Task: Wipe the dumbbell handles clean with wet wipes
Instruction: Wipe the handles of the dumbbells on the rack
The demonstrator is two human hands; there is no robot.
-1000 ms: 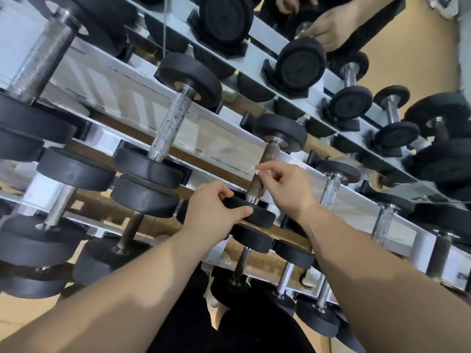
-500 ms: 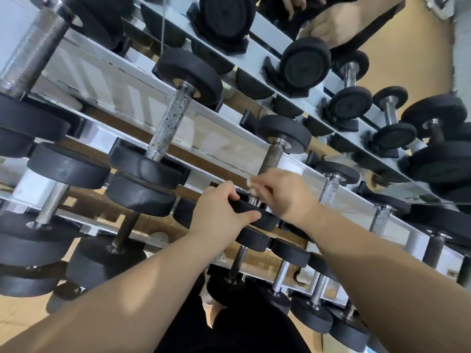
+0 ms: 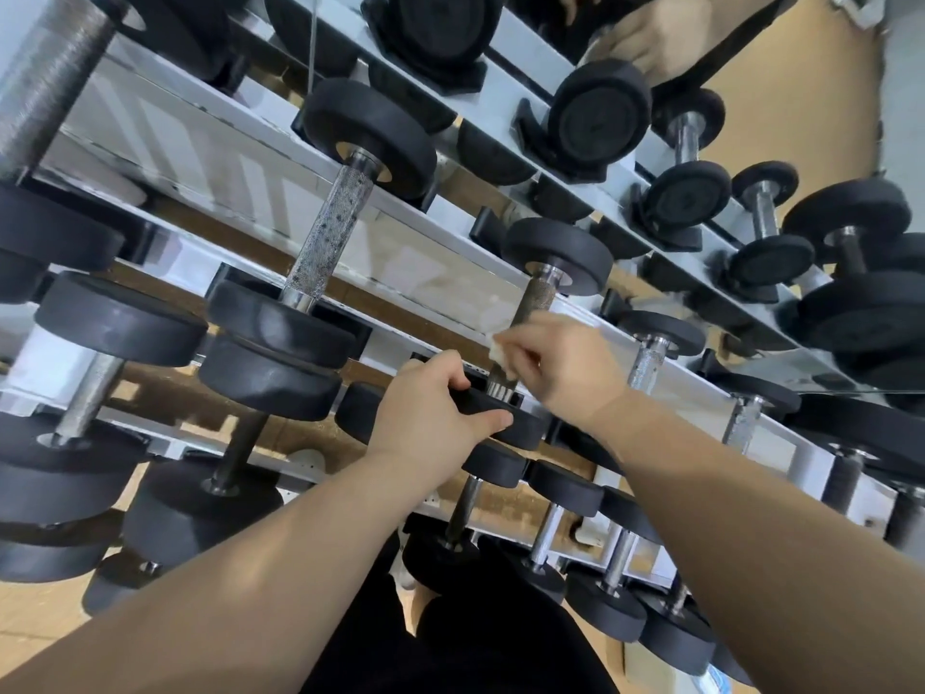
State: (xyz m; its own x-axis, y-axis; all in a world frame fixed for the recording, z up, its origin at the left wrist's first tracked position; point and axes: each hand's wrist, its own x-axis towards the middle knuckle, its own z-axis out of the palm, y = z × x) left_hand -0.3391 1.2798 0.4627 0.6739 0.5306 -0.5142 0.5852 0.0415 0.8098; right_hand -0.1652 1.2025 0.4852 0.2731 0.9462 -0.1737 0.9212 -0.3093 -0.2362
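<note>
Now the right hand (image 3: 565,368) sits lower on the dumbbell (image 3: 555,252) than a second ago. It has slid the wipe (image 3: 502,354) from mid-handle down toward the dumbbell's near head (image 3: 525,430) and has held about there for the last half second. Its fingers pinch the white wipe against the handle (image 3: 536,298), whose upper stretch shows bare and dark between the hand and the dumbbell's far head. The left hand (image 3: 435,418) has not shifted: it grips the near head, thumb over the rim, steadying the dumbbell where it lies on the rack (image 3: 450,288). The two hands are close but apart.

Judging by this, the stroke has reached the low end of the handle. Either a return pass upward or a move to the speckled handle (image 3: 645,363) just right of the dumbbell seems due.
</note>
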